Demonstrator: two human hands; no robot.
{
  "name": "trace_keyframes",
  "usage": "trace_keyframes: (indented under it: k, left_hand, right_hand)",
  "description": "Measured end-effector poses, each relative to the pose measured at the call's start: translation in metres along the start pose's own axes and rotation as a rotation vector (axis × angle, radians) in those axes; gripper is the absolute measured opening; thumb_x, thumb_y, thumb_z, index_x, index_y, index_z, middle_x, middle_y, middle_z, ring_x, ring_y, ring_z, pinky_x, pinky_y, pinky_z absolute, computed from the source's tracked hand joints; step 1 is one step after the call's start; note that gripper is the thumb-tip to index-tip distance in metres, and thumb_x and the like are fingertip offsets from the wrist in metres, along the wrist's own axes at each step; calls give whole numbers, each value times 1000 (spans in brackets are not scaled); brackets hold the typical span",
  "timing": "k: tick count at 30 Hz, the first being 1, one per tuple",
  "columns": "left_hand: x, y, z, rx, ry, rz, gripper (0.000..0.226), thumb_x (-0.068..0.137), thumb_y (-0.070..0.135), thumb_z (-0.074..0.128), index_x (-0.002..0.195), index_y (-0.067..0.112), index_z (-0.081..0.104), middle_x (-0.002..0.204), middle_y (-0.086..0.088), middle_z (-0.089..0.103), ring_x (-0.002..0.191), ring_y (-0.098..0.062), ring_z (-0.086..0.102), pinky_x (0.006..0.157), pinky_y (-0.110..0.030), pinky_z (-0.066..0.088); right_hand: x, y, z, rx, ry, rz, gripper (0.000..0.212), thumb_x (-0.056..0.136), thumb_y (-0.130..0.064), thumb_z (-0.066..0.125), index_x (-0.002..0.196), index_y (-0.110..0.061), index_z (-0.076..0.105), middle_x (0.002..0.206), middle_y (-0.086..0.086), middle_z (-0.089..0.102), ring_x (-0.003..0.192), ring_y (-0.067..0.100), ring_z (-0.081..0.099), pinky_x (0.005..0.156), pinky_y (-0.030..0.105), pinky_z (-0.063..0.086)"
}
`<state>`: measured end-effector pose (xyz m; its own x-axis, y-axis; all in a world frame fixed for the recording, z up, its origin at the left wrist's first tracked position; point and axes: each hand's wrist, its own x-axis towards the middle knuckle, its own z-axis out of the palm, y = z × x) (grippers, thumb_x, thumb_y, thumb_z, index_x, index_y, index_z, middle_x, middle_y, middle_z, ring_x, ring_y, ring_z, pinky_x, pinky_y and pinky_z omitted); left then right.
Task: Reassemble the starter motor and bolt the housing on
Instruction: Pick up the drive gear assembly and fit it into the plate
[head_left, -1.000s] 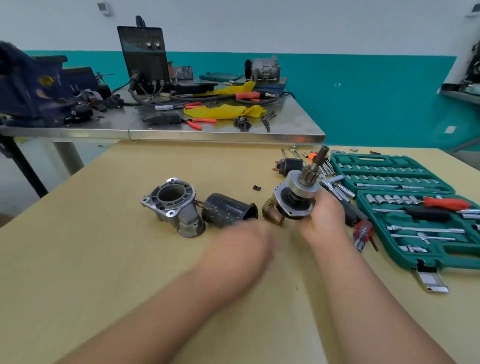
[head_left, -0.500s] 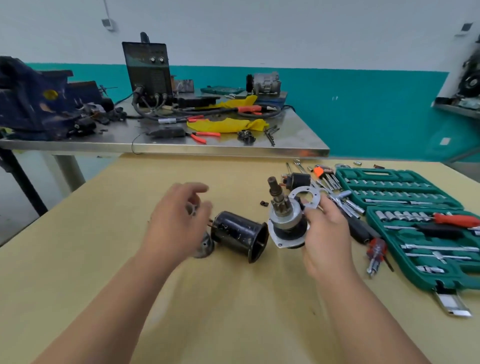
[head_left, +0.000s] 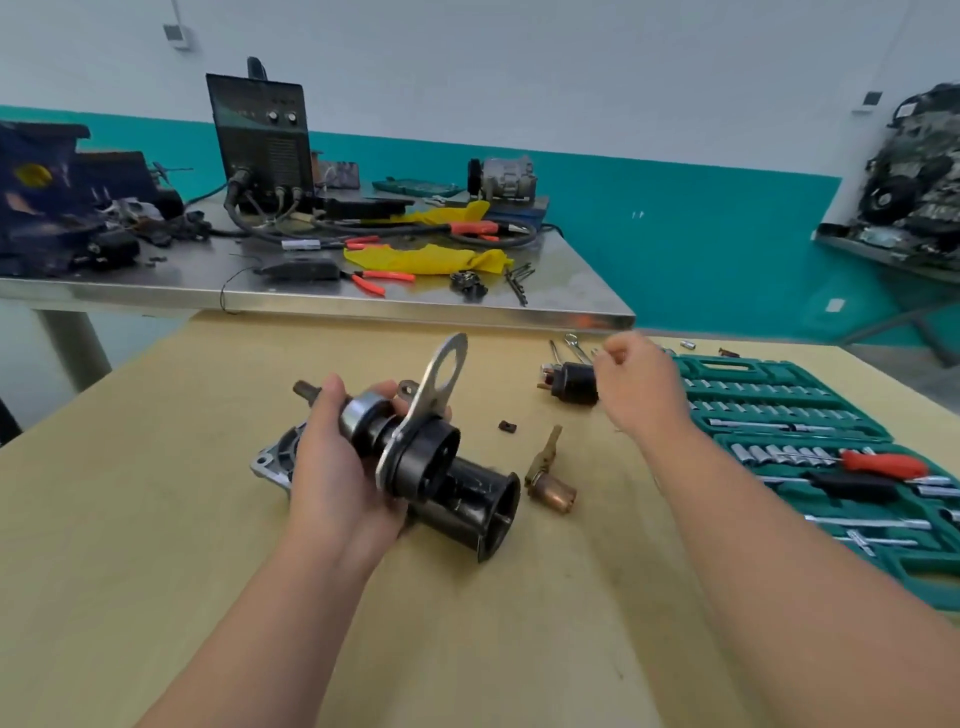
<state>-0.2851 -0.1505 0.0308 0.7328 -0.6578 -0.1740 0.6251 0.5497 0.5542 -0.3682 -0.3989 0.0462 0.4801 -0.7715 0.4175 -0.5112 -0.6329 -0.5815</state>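
Starter assembly (head_left: 418, 464) in left hand (head_left: 337, 470), right hand (head_left: 640, 385) beside black solenoid (head_left: 571, 382)

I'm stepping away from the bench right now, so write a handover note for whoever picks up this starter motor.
Left hand grips the shaft assembly with its silver plate.
Right hand, loosely curled and empty, hovers by the solenoid.
On the table: black motor case, aluminium housing, copper-coloured part, socket set.
Done: nothing bolted.
Left: join parts, bolt housing.
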Motion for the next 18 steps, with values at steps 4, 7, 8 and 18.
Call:
trace_keyframes:
  k: [4, 7, 8, 18]
  left_hand:
    - [1, -6, -7, -34, -13, -50, 58, 85, 63, 53, 100, 8, 67, 101, -22, 72, 83, -32, 72, 66, -42, 57]
    - [3, -12, -11, -33, -71, -84, 68, 83, 68, 50, 74, 6, 78, 87, -19, 73, 76, -30, 72, 68, -40, 59]
    - [3, -13, -12, -40, -84, -88, 70, 84, 68, 49, 68, 6, 78, 84, -18, 73, 74, -29, 72, 68, -39, 58]
    - [8, -12, -15, 7, -68, -125, 50, 64, 54, 66, 73, 6, 78, 85, -16, 72, 75, -26, 71, 70, -37, 58]
  right_hand:
    - [55, 9, 42, -591, -324, -235, 55, 89, -35, 56, 137, -15, 39, 139, 13, 45, 125, 31, 43, 100, 45, 40]
    - [67, 11, 70, -747, -539, -197, 63, 87, -32, 55, 143, -14, 32, 147, 17, 36, 132, 35, 36, 106, 49, 36]
    - [67, 13, 75, -771, -542, -196, 62, 88, -28, 53, 143, -13, 32, 148, 18, 35, 133, 36, 35, 107, 49, 35]
    - [12, -7, -2, 535, -208, 280, 18, 85, -38, 68, 96, -23, 64, 95, 1, 71, 83, 15, 67, 67, 32, 52]
